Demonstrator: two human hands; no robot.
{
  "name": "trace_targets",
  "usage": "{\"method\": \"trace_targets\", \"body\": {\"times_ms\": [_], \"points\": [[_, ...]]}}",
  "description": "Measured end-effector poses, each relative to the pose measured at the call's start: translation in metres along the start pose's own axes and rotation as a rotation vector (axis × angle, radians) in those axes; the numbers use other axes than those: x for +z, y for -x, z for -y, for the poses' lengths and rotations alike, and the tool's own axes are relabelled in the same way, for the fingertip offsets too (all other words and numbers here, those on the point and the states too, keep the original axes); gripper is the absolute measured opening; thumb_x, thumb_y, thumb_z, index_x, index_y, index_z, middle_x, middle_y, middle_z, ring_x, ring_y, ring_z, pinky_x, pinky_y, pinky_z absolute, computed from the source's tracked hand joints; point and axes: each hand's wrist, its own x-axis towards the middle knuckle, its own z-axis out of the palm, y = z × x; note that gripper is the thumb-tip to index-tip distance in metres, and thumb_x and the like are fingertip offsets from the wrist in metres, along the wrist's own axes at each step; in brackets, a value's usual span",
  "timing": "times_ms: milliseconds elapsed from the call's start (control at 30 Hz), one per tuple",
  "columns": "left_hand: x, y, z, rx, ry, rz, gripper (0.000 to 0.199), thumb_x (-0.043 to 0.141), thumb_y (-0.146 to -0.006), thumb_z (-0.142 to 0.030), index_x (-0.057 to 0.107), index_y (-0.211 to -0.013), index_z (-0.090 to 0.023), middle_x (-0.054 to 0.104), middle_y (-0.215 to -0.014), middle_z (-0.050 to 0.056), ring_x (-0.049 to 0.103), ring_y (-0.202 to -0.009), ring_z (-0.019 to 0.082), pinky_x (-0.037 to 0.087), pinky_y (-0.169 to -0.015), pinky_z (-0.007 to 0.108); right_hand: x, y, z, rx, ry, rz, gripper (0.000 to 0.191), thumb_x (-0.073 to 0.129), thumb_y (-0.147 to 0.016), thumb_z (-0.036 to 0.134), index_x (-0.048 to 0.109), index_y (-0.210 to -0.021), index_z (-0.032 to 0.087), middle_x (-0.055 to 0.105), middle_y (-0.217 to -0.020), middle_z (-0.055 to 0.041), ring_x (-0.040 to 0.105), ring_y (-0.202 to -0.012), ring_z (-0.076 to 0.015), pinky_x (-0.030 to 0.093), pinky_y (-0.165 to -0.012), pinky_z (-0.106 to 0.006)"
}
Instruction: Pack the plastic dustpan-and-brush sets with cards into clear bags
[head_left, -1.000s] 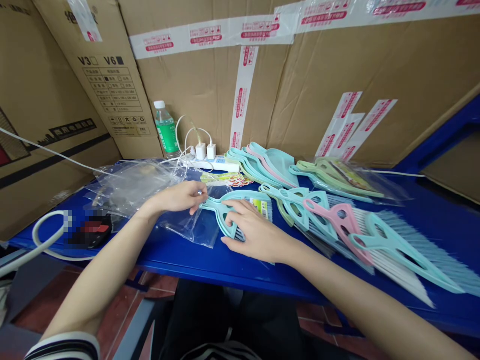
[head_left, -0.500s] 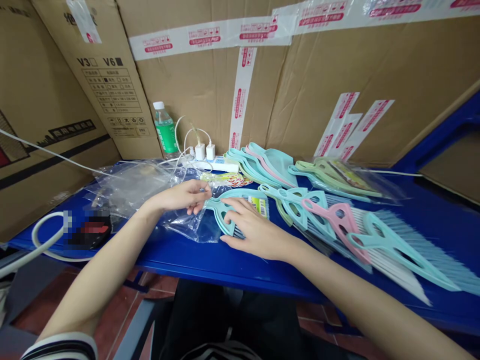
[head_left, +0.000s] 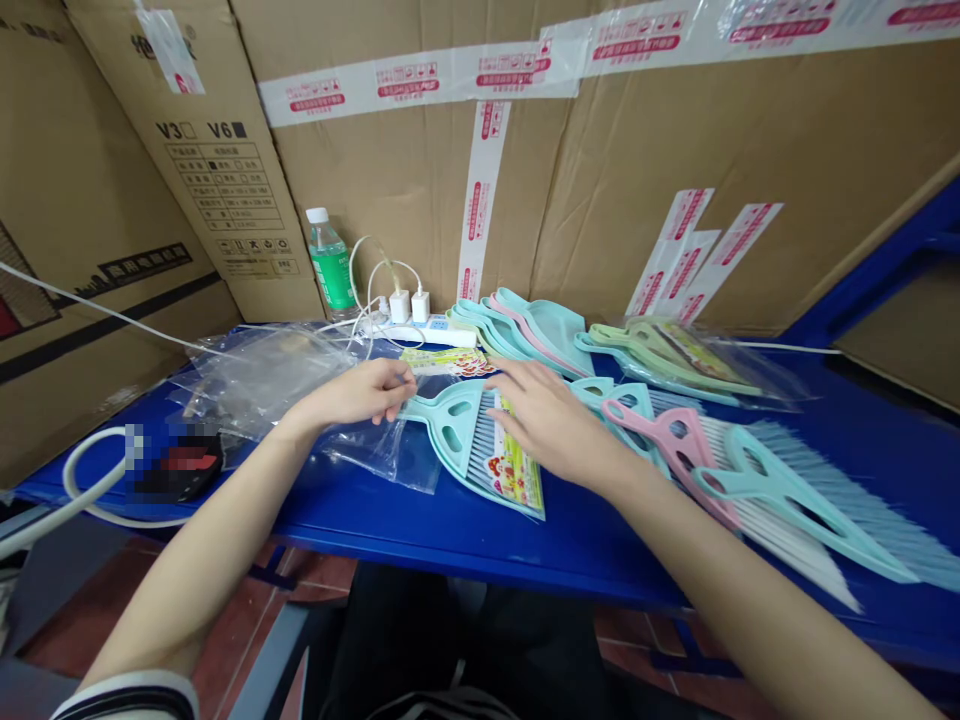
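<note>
A light-blue dustpan and brush set (head_left: 456, 432) lies nested on the blue table in front of me, its handle toward the left. On its grey bristles rests a yellow printed card (head_left: 517, 475). Curled at the handle's end, my left hand (head_left: 375, 392) grips it; the handle tip is hidden by the fingers. My right hand (head_left: 551, 415) is open over the set's far right corner, fingers stretched out and partly covering the card. Beneath the handle a clear plastic bag (head_left: 394, 462) is spread on the table.
Several loose brushes, among them a pink brush (head_left: 664, 430), overlap on the right. Stacked dustpans (head_left: 555, 325) and bagged sets (head_left: 675, 360) stand behind. More printed cards (head_left: 442, 360), a power strip (head_left: 431, 332), a bottle (head_left: 331, 265) and plastic bags (head_left: 262, 365) lie along the back and left.
My right hand has moved up and right, off the brush's middle, with its fingers straighter. The card now lies across the bristles in fuller view. My left hand stays nearly in place.
</note>
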Motion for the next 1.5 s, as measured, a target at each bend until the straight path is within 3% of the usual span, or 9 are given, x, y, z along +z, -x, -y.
{"method": "trace_targets", "body": {"times_ms": [133,300,533,800,967,1100,1267,1400,1500], "points": [[-0.003,0.001,0.000,0.063,-0.131,-0.093,0.013,0.046,-0.088,-0.026,0.048,-0.077,-0.019,0.046,-0.052,-0.008,0.040,-0.046,0.007,0.032,-0.049,0.020,0.006,0.000,-0.028,0.064,0.227,-0.025,0.050,0.041,-0.082,0.003,0.061,-0.124,0.022,0.058,-0.137,-0.0116,0.046,-0.131,-0.0325,0.032,-0.108,-0.061],[-0.003,0.001,-0.003,0.130,-0.228,-0.119,0.014,0.046,-0.088,-0.025,0.053,-0.078,-0.018,0.044,-0.056,-0.007,0.039,-0.051,0.009,0.032,-0.055,0.023,0.009,0.001,-0.041,0.073,0.319,0.048,0.061,0.042,-0.075,-0.002,0.062,-0.126,0.026,0.067,-0.123,-0.0108,0.055,-0.119,-0.0314,0.037,-0.102,-0.056],[-0.001,0.002,-0.004,0.194,-0.250,-0.104,0.014,0.046,-0.088,-0.025,0.056,-0.083,-0.018,0.045,-0.057,-0.006,0.040,-0.052,0.009,0.033,-0.057,0.023,0.002,-0.002,-0.040,0.143,0.303,0.081,0.058,0.048,-0.071,-0.003,0.066,-0.119,0.024,0.070,-0.106,-0.0114,0.059,-0.106,-0.0303,0.039,-0.098,-0.049],[-0.005,0.004,-0.005,0.262,-0.327,-0.080,0.019,0.050,-0.087,-0.029,0.064,-0.090,-0.017,0.056,-0.074,0.000,0.050,-0.066,0.013,0.041,-0.065,0.026,0.002,-0.002,-0.044,0.198,0.311,0.058,0.058,0.046,-0.073,-0.004,0.067,-0.120,0.023,0.063,-0.110,-0.0152,0.056,-0.106,-0.0342,0.043,-0.091,-0.049],[0.003,0.006,-0.003,0.412,-0.383,-0.010,0.026,0.057,-0.083,-0.027,0.065,-0.106,-0.018,0.061,-0.106,0.007,0.059,-0.097,0.020,0.048,-0.088,0.035,-0.001,0.001,-0.034,0.124,0.193,0.011,0.050,0.044,-0.079,0.003,0.066,-0.120,0.024,0.065,-0.111,-0.0125,0.056,-0.109,-0.0335,0.046,-0.091,-0.051],[0.010,0.006,-0.001,0.433,-0.447,0.033,0.043,0.056,-0.080,-0.018,0.057,-0.123,-0.018,0.060,-0.123,0.011,0.059,-0.113,0.023,0.047,-0.099,0.038,-0.006,0.005,-0.021,0.163,-0.029,0.131,0.037,0.042,-0.088,0.013,0.064,-0.118,0.019,0.068,-0.111,-0.0132,0.062,-0.106,-0.0306,0.049,-0.089,-0.045],[0.016,0.001,0.001,0.317,-0.586,0.016,0.052,0.063,-0.084,-0.031,0.049,-0.132,-0.016,0.059,-0.132,0.015,0.057,-0.120,0.030,0.046,-0.100,0.042,-0.006,0.007,-0.017,0.237,-0.071,0.204,0.038,0.040,-0.091,0.018,0.058,-0.125,0.016,0.067,-0.121,-0.0154,0.065,-0.108,-0.0310,0.052,-0.084,-0.043],[0.014,-0.001,0.006,0.316,-0.585,0.036,0.049,0.057,-0.090,-0.030,0.041,-0.136,-0.021,0.062,-0.131,0.013,0.061,-0.114,0.028,0.049,-0.093,0.039,-0.002,0.007,-0.022,0.252,-0.128,0.166,0.048,0.035,-0.093,0.022,0.045,-0.140,0.019,0.059,-0.135,-0.0136,0.059,-0.120,-0.0294,0.051,-0.092,-0.044],[0.010,-0.001,0.010,0.338,-0.542,0.031,0.049,0.055,-0.092,-0.031,0.037,-0.137,-0.023,0.063,-0.128,0.012,0.063,-0.111,0.027,0.049,-0.090,0.038,0.001,0.006,-0.026,0.257,-0.161,0.114,0.048,0.035,-0.094,0.024,0.043,-0.141,0.022,0.062,-0.128,-0.0127,0.061,-0.117,-0.0289,0.051,-0.092,-0.044]]}}
